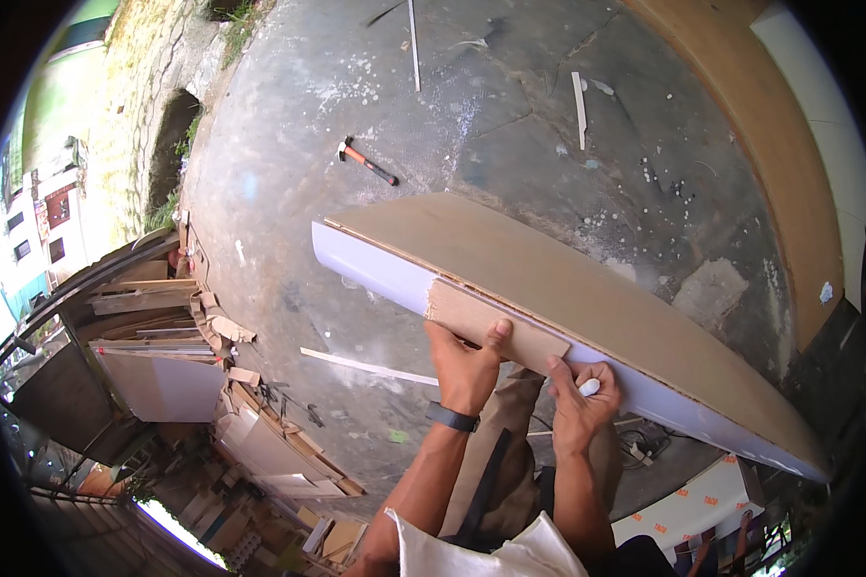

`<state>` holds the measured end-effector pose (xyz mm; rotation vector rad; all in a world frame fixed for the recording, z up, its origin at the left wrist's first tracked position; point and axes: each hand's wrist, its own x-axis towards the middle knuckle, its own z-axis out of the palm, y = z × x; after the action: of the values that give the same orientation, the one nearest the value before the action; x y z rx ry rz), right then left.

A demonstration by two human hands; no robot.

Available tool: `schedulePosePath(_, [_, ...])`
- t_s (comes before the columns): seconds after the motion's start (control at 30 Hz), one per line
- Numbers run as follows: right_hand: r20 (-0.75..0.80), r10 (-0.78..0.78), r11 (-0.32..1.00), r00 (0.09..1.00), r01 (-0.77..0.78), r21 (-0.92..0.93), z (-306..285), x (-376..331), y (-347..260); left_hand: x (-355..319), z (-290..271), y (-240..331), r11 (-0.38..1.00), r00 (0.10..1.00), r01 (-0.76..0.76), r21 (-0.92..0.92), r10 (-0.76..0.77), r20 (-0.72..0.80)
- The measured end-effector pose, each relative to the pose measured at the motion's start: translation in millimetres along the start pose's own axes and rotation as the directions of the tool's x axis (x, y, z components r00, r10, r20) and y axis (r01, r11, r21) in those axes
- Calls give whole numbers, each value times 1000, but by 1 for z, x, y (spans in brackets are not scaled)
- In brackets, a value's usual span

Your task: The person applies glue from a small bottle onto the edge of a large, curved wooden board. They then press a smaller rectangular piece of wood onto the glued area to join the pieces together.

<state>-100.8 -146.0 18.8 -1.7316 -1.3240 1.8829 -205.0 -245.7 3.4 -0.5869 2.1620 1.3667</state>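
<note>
A large panel (510, 255) with a brown face stands tilted in front of me. Along its near side runs a smooth lavender strip (370, 269). My left hand (467, 365), a dark band at its wrist, grips a small tan rectangular board (491, 319) against that strip, thumb on its face and fingers mostly hidden. The board's left end looks rough. At the board's right end my right hand (585, 399) is closed, its thumb by the corner. From that fist pokes the rounded end of a white object (590, 387); the rest of it is hidden.
A claw hammer (368, 162) with an orange and black handle lies on the concrete floor beyond the panel. Thin white strips, one of them a long strip (370, 366), lie about. Wood scraps (149, 322) are stacked at left. A cable (640, 447) lies at lower right.
</note>
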Motion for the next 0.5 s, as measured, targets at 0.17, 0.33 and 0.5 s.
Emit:
schedulePosePath(0.17, [28,-14,1000,1000,15,-23,-1,0,-1,-1,-2,-3,999,999,33,-35,-33,1])
schedulePosePath(0.33, [23,2,1000,1000,-2,2,0,0,-3,0,-2,-1,999,999,-45,-13,45,12])
schedulePosePath(0.5, [20,6,999,1000,-5,-40,-1,1,-2,0,-1,-3,999,1000,-29,-15,29,-7])
